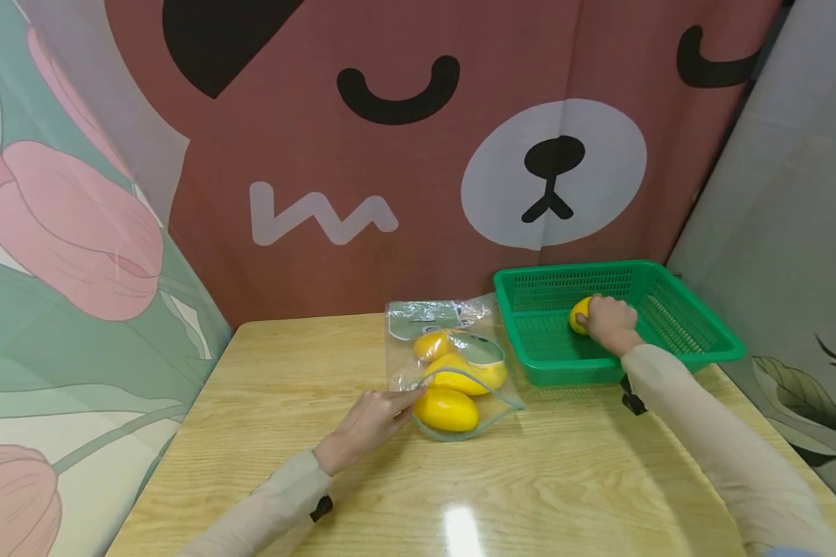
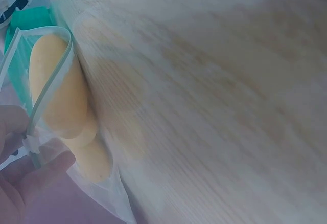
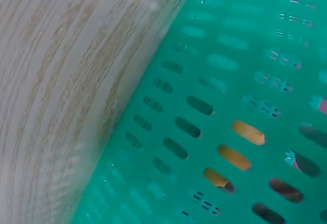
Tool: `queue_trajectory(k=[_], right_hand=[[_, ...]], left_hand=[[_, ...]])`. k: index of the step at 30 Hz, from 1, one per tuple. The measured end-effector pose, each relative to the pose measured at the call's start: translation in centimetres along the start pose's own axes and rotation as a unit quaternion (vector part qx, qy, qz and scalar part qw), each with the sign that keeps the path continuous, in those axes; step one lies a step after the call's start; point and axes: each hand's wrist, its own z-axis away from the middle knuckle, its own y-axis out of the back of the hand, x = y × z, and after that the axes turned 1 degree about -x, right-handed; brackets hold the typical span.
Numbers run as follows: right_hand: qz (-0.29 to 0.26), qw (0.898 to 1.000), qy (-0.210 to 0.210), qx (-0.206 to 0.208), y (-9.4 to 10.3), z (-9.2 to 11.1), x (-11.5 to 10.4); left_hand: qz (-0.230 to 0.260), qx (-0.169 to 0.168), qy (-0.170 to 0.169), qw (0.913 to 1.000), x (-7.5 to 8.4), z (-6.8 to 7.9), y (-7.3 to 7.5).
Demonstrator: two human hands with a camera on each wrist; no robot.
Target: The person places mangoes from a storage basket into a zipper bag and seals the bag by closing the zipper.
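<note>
Where the basket (image 1: 564,374) covers the tabletop's (image 1: 564,480) far right corner, the yellow fruit (image 1: 579,316) inside is gripped by the right hand (image 1: 611,322). To its left, the bag (image 1: 484,348) is pinched at its rim by the left hand (image 1: 371,425).

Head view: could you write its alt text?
A person's right hand grips a yellow item inside a green basket; the left hand pinches the edge of a clear bag holding more yellow items on a wooden table.

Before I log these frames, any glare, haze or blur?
Head: crisp, bright glare on the table at bottom centre; left wrist: hazy, colours washed out, fruit looks soft; right wrist: milky tint, bright spot near top left, basket wall filling much.
</note>
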Motion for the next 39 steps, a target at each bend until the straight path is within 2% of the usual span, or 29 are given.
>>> queue_trajectory(k=[6,15,28,39], right_hand=[[0.005,1.0,-0.007,-0.005,-0.04,-0.17,0.11],[-0.003,1.0,-0.012,-0.016,-0.37,-0.18,0.25],[-0.021,0.998,-0.036,-0.036,-0.7,-0.2,0.04],[-0.014,0.998,-0.017,-0.059,-0.28,0.16,-0.35]], left_hand=[[0.005,0.0,0.002,1.0,0.07,-0.14,0.07],[-0.017,0.009,0.0,0.9998,0.09,-0.11,-0.03],[-0.009,-0.001,0.009,0.9999,0.08,-0.05,0.04],[-0.007,0.002,0.01,0.9999,0.06,0.08,0.04]])
